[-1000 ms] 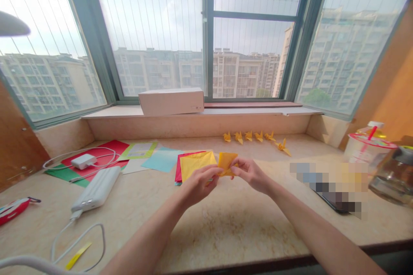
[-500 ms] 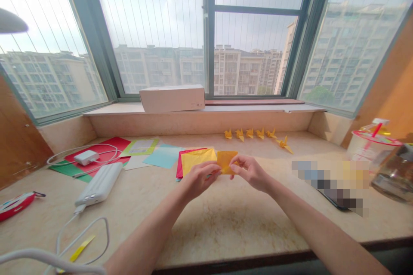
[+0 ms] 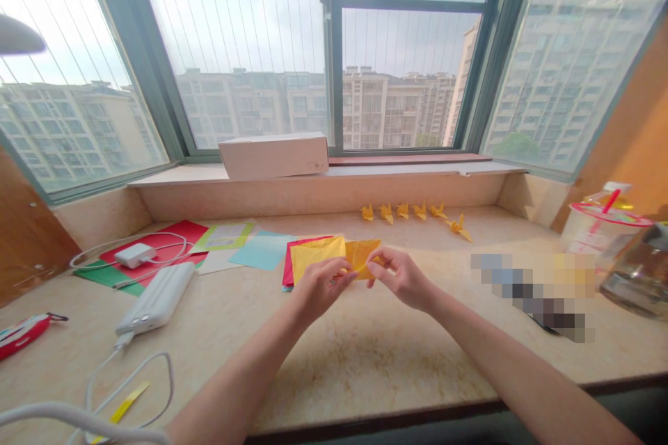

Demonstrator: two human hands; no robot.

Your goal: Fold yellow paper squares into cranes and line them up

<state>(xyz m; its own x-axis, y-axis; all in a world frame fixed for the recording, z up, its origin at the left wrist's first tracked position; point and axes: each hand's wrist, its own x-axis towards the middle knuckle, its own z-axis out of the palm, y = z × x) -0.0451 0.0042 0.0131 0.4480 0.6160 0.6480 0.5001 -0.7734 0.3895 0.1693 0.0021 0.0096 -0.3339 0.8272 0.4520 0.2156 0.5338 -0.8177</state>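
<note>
Both hands pinch a folded orange paper [image 3: 362, 254] just above the stone counter. My left hand [image 3: 319, 286] grips its left edge with fingers curled. My right hand [image 3: 401, 276] pinches its right side between thumb and fingers. Directly behind the paper lies a small stack of coloured sheets [image 3: 312, 255], yellow on top of red. Farther back, near the wall, several small folded yellow paper cranes [image 3: 412, 212] stand in a row.
A white power bank [image 3: 156, 297] with a cable and a white charger [image 3: 134, 254] lie left on red, green and blue sheets. A white box [image 3: 274, 155] sits on the sill. A lidded cup [image 3: 600, 231] and a glass jar [image 3: 637, 267] stand at right.
The hands have kept hold of the orange paper and worked its fold; it now looks more creased and angled. The view has shifted slightly.
</note>
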